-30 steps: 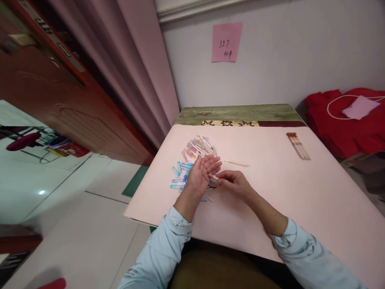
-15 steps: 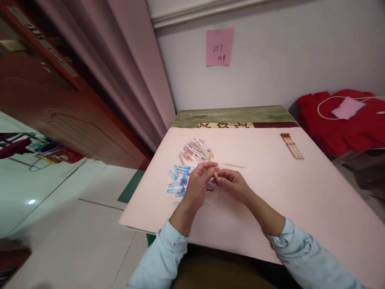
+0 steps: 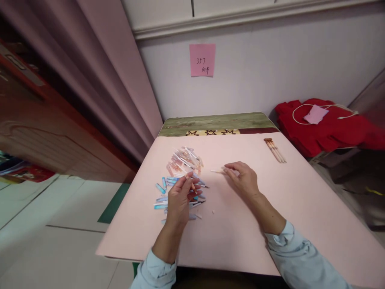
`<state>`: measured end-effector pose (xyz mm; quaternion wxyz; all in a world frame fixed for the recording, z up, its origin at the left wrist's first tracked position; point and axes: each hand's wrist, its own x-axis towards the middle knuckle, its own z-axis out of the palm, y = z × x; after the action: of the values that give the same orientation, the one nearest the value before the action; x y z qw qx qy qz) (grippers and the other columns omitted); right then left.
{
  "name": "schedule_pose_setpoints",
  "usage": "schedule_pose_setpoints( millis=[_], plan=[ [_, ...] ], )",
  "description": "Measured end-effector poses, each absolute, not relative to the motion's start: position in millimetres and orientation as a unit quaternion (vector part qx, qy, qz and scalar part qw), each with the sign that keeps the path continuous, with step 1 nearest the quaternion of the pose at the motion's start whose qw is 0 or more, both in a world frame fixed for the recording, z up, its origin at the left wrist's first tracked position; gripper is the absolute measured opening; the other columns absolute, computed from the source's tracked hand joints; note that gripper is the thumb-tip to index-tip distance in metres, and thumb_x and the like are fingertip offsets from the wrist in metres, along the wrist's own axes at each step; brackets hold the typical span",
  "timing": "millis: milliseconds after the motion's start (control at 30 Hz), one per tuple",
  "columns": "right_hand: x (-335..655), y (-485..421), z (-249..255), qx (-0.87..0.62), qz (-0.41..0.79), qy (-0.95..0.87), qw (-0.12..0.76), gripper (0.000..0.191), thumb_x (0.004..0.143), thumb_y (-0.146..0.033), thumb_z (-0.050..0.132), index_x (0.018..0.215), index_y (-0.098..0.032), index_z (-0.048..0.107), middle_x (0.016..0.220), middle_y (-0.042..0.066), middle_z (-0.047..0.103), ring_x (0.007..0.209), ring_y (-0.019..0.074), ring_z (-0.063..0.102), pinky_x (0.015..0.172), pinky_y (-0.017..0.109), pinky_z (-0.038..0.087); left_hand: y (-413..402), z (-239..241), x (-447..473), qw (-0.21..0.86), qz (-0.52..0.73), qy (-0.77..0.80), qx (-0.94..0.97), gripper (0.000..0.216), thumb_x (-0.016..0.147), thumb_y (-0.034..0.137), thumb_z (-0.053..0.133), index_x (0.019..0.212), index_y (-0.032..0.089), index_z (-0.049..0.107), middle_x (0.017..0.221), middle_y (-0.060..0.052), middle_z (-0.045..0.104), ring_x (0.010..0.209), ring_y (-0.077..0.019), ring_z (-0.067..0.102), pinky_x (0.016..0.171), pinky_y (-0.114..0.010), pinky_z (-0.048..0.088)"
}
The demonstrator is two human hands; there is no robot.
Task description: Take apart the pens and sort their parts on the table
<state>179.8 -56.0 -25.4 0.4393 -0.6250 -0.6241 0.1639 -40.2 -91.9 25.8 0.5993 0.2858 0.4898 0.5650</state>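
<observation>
My left hand (image 3: 180,196) is closed in a pinch on a small brownish pen part (image 3: 194,187), raised over the pile's near right side. My right hand (image 3: 242,178) has its thumb and fingertips together on a slim pale pen piece (image 3: 217,171) that lies on the table; its far end is hidden by the fingers. Left of the hands are a heap of pale pink pen parts (image 3: 182,160) with white refills and, nearer me, a heap of blue pen parts (image 3: 162,202), partly covered by my left hand.
Several pens with brown tops (image 3: 274,150) lie side by side at the table's right. The table (image 3: 234,241) has a pale pink cover. A red cloth (image 3: 303,136) with a white cable is beyond its right edge. A wooden door (image 3: 75,132) and curtain stand left.
My hands have come apart. My right hand has moved away to the pale pen piece on the table, while my left keeps the brownish part. The view has shifted somewhat to the right.
</observation>
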Motion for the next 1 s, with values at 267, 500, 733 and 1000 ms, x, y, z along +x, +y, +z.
schedule_pose_setpoints(
  millis=[267, 500, 733, 1000],
  plan=[
    [188, -50, -40, -0.646, 0.094, -0.706, 0.273, 0.013, 0.084, -0.03, 0.061, 0.09, -0.024, 0.072, 0.096, 0.005, 0.07, 0.093, 0.023, 0.059, 0.078, 0.034, 0.042, -90, 17, -34, 0.673, 0.547, 0.443, 0.228, 0.038, 0.065, 0.039, 0.084, 0.08, 0.015, 0.059, 0.072, -0.001, 0.067, 0.057, -0.0096, 0.06, 0.051, -0.022, 0.053],
    [181, -57, -30, -0.667, 0.17, -0.632, 0.355, 0.018, 0.086, -0.036, 0.057, 0.092, -0.024, 0.068, 0.081, 0.002, 0.068, 0.072, 0.0183, 0.058, 0.067, 0.03, 0.041, -80, 9, -23, 0.723, 0.549, 0.392, 0.149, 0.034, 0.065, 0.03, 0.083, 0.083, 0.015, 0.06, 0.071, 0.0, 0.066, 0.051, -0.0058, 0.054, 0.042, -0.014, 0.041],
    [178, -56, -29, -0.6, 0.378, -0.48, 0.517, 0.03, 0.079, -0.045, 0.067, 0.09, -0.018, 0.071, 0.068, 0.0, 0.061, 0.061, 0.0141, 0.05, 0.056, 0.025, 0.037, -50, 28, -15, 0.736, 0.56, 0.371, 0.086, 0.018, 0.069, 0.012, 0.075, 0.082, 0.012, 0.062, 0.072, -0.002, 0.067, 0.055, -0.0052, 0.058, 0.051, -0.014, 0.047],
    [179, -47, -32, -0.556, 0.447, -0.359, 0.601, 0.029, 0.068, -0.042, 0.079, 0.086, -0.019, 0.075, 0.071, 0.0, 0.064, 0.065, 0.0136, 0.052, 0.063, 0.026, 0.042, -39, 2, 4, 0.736, 0.571, 0.346, 0.113, 0.028, 0.063, 0.023, 0.082, 0.08, 0.012, 0.063, 0.061, 0.004, 0.057, 0.045, -0.0018, 0.047, 0.038, -0.012, 0.031]
  ],
)
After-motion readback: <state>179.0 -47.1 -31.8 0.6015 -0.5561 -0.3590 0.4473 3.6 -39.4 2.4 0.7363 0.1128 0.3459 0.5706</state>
